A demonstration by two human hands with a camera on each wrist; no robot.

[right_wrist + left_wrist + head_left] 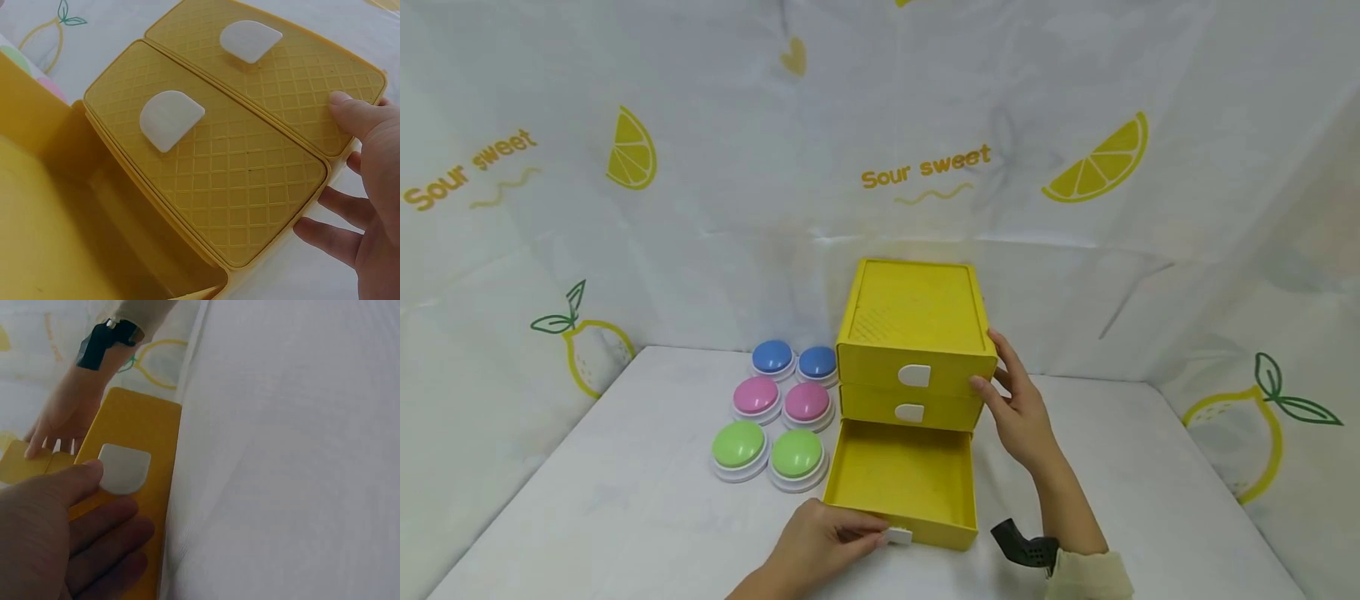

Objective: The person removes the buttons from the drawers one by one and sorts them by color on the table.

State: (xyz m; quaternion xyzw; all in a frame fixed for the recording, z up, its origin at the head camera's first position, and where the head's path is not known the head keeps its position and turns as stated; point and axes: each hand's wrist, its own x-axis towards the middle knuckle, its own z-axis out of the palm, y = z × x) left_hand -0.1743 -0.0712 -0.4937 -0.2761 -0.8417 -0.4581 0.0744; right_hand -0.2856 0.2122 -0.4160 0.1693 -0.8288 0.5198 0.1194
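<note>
A yellow three-tier drawer cabinet (917,308) stands upright on the table. Its bottom drawer (901,471) is pulled out, with nothing inside it; the two drawers above are closed. At the drawer's front, my left hand (820,542) pinches the white handle (125,469) between thumb and finger, the other fingers lying loosely beside the drawer front in the left wrist view. My right hand (1018,408) holds the cabinet's right front edge. In the right wrist view its thumb presses the top drawer front (294,81) while its fingers lie along the side.
Left of the cabinet, round push lights in white bases stand in pairs: blue (772,357), pink (757,396) and green (738,444). White lemon-print cloth (737,275) hangs behind the table. A black strap device (1026,546) is on my right wrist.
</note>
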